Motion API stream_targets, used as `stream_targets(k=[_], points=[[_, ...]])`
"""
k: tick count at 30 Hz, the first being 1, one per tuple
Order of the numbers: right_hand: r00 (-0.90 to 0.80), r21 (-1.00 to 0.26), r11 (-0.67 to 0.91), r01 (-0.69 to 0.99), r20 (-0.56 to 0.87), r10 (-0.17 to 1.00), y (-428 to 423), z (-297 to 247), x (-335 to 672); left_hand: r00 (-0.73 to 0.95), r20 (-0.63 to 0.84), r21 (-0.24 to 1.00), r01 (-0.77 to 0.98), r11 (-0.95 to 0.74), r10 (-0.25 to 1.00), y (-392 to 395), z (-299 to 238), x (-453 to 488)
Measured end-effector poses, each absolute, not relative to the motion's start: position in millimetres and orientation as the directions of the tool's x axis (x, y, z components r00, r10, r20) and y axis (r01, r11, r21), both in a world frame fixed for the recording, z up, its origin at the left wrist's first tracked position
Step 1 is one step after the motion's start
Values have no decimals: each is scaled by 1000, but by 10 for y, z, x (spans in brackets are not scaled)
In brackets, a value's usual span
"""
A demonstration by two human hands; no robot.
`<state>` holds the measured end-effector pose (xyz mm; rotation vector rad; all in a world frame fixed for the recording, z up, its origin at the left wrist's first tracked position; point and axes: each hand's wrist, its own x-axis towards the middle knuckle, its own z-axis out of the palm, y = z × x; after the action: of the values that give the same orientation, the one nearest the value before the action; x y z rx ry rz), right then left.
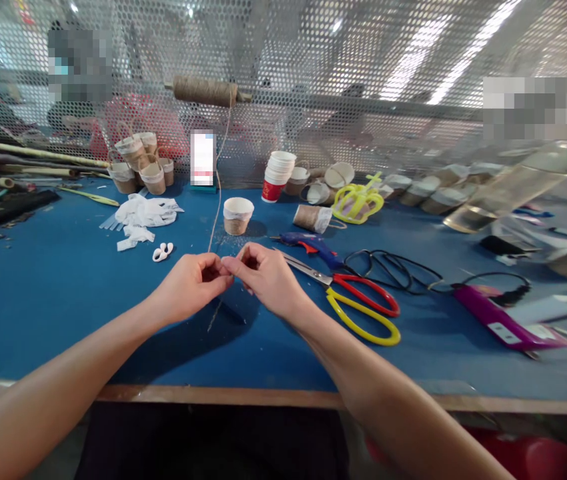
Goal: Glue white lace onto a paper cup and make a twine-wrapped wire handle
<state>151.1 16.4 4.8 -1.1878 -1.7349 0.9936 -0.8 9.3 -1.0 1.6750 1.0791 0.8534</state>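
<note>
A thin twine point(219, 193) runs down from a brown twine spool point(203, 91) mounted on the mesh to my hands. My left hand point(191, 283) pinches it, fingers curled. Fingertip to fingertip with it, my right hand point(266, 277) is also closed in a pinch on the twine; the exact grip is hidden. A loose end dangles below onto the blue table point(173, 360). Just beyond my hands stands an upright cup wrapped in brown twine with a white lace rim point(237, 217). Scissors with red and yellow handles point(363, 303) lie open right of my right hand.
A blue glue gun point(308, 245) with a black cord lies behind the scissors. White lace point(148, 211), stacked paper cups point(279, 173), wrapped cups point(151, 175), a yellow crown-shaped piece point(358, 202) and a phone point(202, 160) stand farther back. A purple packet point(503, 320) lies right.
</note>
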Motion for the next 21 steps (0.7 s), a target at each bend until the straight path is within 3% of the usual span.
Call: stream_targets(k=[4, 8, 21], points=[[-378, -962, 216, 165, 141, 915, 174, 69, 1539, 377, -10, 983, 171, -59, 926, 96, 43, -13], [-394, -964, 217, 155, 141, 908, 192, 83, 1557, 412, -81, 988, 153, 19, 907, 102, 101, -39], [-331, -914, 227, 336, 111, 937, 192, 68, 1549, 401, 120, 878, 384, -286, 908, 115, 59, -55]])
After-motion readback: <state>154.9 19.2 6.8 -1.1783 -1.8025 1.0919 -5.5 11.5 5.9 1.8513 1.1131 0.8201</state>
